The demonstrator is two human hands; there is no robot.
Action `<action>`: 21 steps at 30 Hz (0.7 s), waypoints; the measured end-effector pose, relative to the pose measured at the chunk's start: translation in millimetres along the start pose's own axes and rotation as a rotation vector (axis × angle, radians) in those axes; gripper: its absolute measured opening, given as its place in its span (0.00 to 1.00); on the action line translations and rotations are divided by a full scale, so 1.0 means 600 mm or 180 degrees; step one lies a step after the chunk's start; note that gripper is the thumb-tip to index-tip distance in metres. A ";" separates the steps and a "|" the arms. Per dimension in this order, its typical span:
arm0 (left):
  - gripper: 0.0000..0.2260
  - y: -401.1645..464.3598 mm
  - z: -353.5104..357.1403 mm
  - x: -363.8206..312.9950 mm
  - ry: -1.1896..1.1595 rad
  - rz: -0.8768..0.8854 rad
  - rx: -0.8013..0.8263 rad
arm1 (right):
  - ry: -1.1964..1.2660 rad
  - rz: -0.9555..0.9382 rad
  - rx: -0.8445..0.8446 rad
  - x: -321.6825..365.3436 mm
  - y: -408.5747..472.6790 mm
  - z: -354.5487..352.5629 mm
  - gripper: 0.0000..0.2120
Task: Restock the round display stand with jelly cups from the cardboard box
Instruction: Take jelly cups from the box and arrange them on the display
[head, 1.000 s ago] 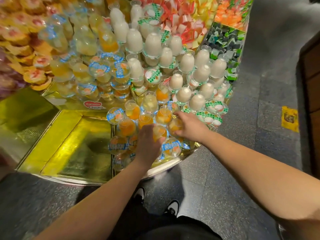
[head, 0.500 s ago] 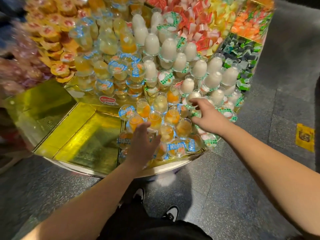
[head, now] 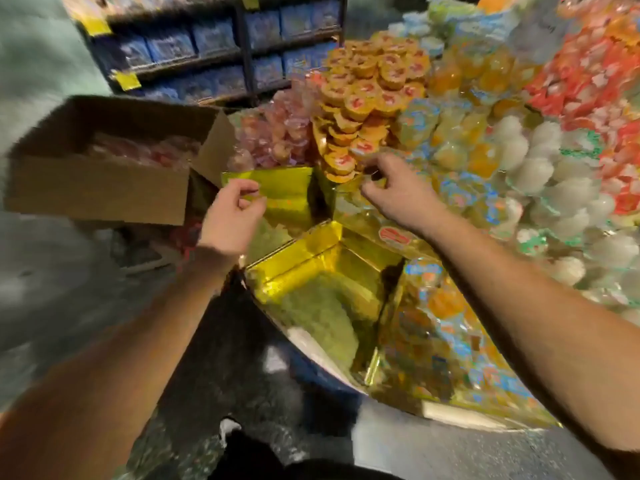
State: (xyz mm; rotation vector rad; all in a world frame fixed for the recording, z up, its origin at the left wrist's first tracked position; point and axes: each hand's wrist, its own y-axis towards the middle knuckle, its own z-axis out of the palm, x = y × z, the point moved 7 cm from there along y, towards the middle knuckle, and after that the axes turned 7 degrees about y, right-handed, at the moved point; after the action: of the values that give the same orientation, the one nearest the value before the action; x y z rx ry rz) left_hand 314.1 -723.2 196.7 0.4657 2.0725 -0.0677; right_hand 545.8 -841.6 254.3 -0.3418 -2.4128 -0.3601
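The cardboard box sat on the floor left of the display stand; shelves stood behind

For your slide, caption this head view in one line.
Both hands, left and right, hover empty above gold compartments, beside the open cardboard box.

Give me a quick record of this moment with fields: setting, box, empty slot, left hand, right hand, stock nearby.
setting: shop floor beside a round display stand with gold-lined compartments
box: open cardboard box to the left, reddish packets inside, blurred
empty slot: gold compartment near the stand's edge, no cups in it
left hand: left hand in the air between box and stand, fingers loosely curled, holding nothing visible
right hand: right hand over the stand near the orange-lidded cups, fingers curled; any hold is too blurred to tell
stock nearby: white jelly cups at right
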 end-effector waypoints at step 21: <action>0.04 0.290 -0.561 0.530 0.1040 -0.1555 -0.0160 | -0.0357 -0.0265 0.2009 0.384 0.446 0.710 0.21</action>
State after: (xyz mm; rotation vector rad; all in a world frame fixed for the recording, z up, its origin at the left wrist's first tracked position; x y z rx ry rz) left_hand -43.8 -388.7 130.5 -0.0773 2.4634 -0.2408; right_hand 217.0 -413.2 133.5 0.0248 -2.5020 0.3964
